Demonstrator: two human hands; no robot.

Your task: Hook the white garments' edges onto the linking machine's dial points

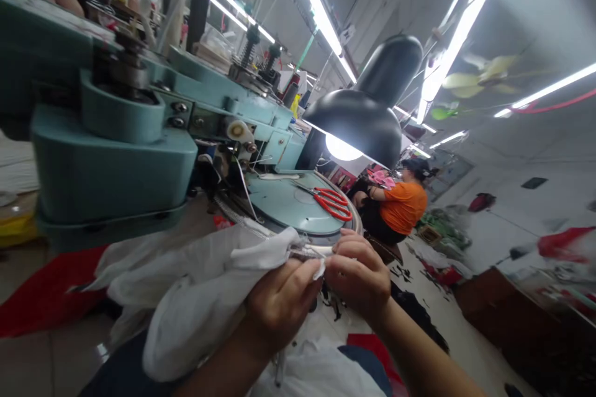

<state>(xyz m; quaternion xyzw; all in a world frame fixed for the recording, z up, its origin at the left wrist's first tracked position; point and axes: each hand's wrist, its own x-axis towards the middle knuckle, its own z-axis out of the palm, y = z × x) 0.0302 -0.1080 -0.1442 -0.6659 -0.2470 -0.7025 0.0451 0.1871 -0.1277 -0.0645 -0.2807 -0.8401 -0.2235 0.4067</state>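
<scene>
The person's left hand (pixel 279 304) is closed around a fold of white knit fabric (pixel 186 285), fingers curled in and thumb pressing on top. The right hand (pixel 358 276) is nearly shut too, its thumb and fingertips (pixel 342 242) pinching the fabric's narrow edge, and the two hands are almost touching. The fabric bunches up from the left hand and spreads away to the left, while a thin strip runs from the pinch to the toothed rim (pixel 251 223) of a round teal dial (pixel 288 205).

The dial belongs to a teal linking machine (pixel 112 136), and everything else is placed from it. The hands are just in front of the dial, and the machine's body rises to its left. Red-handled scissors (pixel 333 205) lie on the dial's face, untouched by either hand. A black lamp (pixel 367 118) hangs close above the dial, its bulb lit.

Beyond the dial, a co-worker in an orange top (pixel 403 208) sits at work, with both arms forward and the hands mostly hidden. Red cloth (pixel 46 291) lies on the floor (pixel 56 360) left of the machine's base, and a heap of green fabric (pixel 442 229) sits well to the right of the dial. More white fabric (pixel 311 375) lies below the person's hands.
</scene>
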